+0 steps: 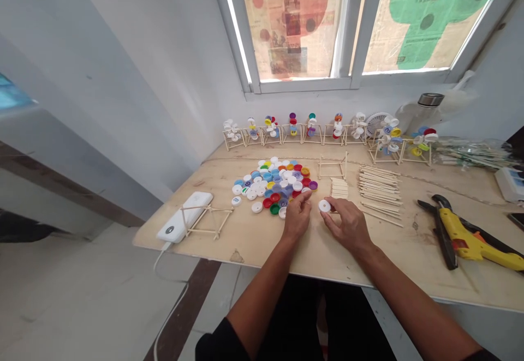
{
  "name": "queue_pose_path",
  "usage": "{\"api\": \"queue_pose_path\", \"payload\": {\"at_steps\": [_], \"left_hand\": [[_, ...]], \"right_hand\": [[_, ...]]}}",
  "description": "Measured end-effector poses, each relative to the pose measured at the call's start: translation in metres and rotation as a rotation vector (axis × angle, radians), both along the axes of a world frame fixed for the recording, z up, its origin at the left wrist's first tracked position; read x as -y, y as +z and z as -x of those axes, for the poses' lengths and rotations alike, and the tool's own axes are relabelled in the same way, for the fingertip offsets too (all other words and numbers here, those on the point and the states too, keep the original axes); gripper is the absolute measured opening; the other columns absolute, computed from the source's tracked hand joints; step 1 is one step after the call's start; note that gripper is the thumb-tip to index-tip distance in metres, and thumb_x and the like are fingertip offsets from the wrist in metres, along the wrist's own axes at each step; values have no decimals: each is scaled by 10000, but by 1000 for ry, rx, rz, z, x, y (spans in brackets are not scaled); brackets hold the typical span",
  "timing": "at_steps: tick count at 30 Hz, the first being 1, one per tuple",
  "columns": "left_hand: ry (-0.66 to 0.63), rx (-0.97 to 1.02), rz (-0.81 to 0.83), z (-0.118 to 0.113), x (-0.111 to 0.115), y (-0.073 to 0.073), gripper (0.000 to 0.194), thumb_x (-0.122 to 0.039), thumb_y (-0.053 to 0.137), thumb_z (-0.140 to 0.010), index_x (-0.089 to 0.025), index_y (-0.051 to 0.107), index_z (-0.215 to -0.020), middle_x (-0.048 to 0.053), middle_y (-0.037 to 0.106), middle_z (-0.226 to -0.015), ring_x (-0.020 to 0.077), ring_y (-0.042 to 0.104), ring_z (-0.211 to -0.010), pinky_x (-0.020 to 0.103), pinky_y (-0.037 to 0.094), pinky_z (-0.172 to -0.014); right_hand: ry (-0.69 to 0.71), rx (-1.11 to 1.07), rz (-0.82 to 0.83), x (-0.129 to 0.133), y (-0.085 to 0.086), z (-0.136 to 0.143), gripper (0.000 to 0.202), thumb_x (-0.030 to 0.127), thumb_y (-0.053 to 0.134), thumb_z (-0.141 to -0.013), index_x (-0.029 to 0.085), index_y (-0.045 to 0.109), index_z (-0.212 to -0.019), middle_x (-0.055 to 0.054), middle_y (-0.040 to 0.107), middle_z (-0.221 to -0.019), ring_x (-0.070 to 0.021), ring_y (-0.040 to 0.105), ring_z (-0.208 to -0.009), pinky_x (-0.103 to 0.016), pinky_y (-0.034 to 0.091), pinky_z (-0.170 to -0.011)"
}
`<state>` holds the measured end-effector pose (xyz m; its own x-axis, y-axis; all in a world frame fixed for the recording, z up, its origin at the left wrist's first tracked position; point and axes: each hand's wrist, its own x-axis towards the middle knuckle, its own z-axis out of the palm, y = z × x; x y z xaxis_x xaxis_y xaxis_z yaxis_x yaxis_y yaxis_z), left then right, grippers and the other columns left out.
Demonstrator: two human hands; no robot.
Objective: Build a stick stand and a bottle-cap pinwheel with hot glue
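Observation:
My right hand (347, 222) pinches a white bottle cap (324, 206) between thumb and fingertips, just above the table. A small dark spot shows in the middle of that cap. To its left, my left hand (298, 216) is beside the right edge of a pile of bottle caps (272, 182) in white, blue, red, yellow and other colours. Its fingers are partly stretched, with no object visible in them; some fingertips are hidden. Behind my right hand lie a bundle of short sticks (339, 188) and a stick frame (333, 166).
Longer sticks (380, 189) lie right, before a yellow glue gun (466, 238) and black-handled pliers (444, 230). At left, another stick frame (207, 222) leans over a white power bank (186, 216). Several cap wheels on stick frames (293, 126) line the back wall beside a small fan (377, 124).

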<state>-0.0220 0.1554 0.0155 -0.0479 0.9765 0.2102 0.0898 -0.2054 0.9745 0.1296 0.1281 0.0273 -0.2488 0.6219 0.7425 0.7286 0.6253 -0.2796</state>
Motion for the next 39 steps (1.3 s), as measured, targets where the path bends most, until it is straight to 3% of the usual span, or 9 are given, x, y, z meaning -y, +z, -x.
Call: {"api": "queue_pose_path", "payload": {"at_steps": [4,8,18,27,31,34,37,39], "left_hand": [[-76,123,25,-7,-7,5,339,-98,520,-742,-187,651,-1043,74,671,-1082,199,619,-1006,390,453,-948],[-156,285,203,-14,-20,8,337,-78,528,-732,-162,650,-1035,101,646,-1122,204,623,-985,386,474,-916],[-171,579,383,-3,-37,6,403,-119,636,-709,-190,609,-1105,111,520,-1296,208,575,-1070,367,472,-920],[-137,630,340,8,-37,11,401,-155,616,-753,-227,577,-1145,99,504,-1321,206,540,-1139,329,465,-907],[-139,582,237,12,-29,19,499,-237,620,-754,-233,504,-1240,106,601,-1182,174,631,-961,281,508,-767],[-105,468,122,12,-24,24,505,-314,617,-752,-195,511,-1231,60,681,-867,123,637,-684,239,485,-612],[37,302,-5,11,-19,27,339,-324,598,-756,-154,624,-1049,-40,553,-522,77,510,-475,202,418,-514],[87,194,-80,11,-13,28,251,-319,588,-760,-155,657,-937,-64,471,-457,67,449,-434,189,378,-473]], "right_hand": [[8,-4,-10,-1,0,0,240,268,551,-831,170,569,-1050,-71,670,-877,-176,610,-725,-318,482,-690],[3,3,-25,-1,0,-1,243,262,540,-833,175,570,-1058,-64,669,-843,-177,609,-718,-317,482,-678],[19,-52,-61,0,3,-1,286,252,566,-812,180,567,-1089,-68,675,-874,-167,616,-698,-315,496,-680],[-317,-421,-135,2,21,-19,307,299,529,-835,159,576,-1104,-83,651,-899,-166,579,-692,-322,484,-686],[-255,-408,-90,1,19,-18,307,304,519,-838,174,568,-1111,-91,650,-912,-179,578,-703,-335,489,-677],[-125,-260,-45,-1,13,-14,299,295,537,-823,181,569,-1098,-87,656,-895,-189,595,-720,-342,498,-677],[-47,-135,-30,-3,8,-10,284,266,542,-818,182,567,-1089,-85,661,-882,-194,610,-744,-350,500,-694],[-30,-100,-36,-4,6,-8,278,255,541,-820,184,566,-1087,-89,665,-904,-197,617,-759,-351,499,-697]]}}
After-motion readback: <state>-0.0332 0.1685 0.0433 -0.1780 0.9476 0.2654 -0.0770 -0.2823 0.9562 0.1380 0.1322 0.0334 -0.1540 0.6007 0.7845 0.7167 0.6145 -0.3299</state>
